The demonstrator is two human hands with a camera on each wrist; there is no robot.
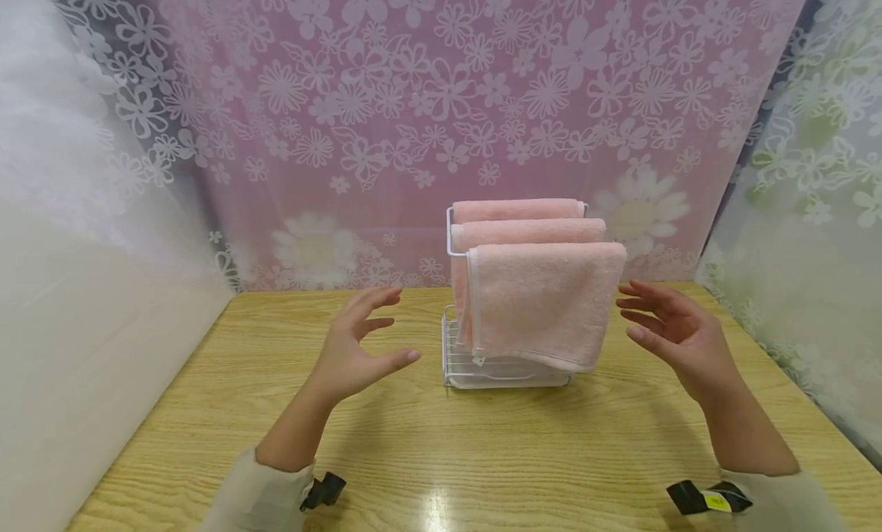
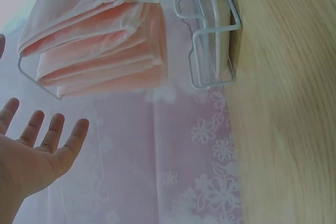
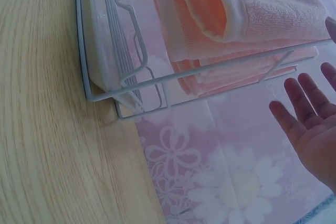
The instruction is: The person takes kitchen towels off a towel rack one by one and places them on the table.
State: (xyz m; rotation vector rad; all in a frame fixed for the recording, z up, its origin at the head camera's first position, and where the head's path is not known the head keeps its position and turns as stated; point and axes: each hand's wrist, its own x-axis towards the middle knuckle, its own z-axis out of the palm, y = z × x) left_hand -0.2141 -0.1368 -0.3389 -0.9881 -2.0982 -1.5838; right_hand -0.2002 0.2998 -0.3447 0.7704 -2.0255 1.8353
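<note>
Three pink towels hang folded over the bars of a white wire rack [image 1: 449, 237]; the front towel [image 1: 547, 306] covers much of the frame. In the left wrist view the towels [image 2: 105, 51] show their layered folds and a small white label. My left hand [image 1: 358, 348] is held in the air left of the rack, fingers spread and thumb apart, holding nothing. On the other side my right hand [image 1: 678, 337] hovers beside the front towel's right edge, fingers loosely bent and empty. The right wrist view shows that hand [image 3: 315, 124] apart from the rack's side wire [image 3: 210, 68].
A white tray [image 1: 510, 380] sits in the base of the rack, under a wire grid. The rack stands on a wood-grain table [image 1: 427, 440]. Behind it hangs a pink flowered curtain [image 1: 386, 134], with pale sheets [image 1: 103, 249] at both sides.
</note>
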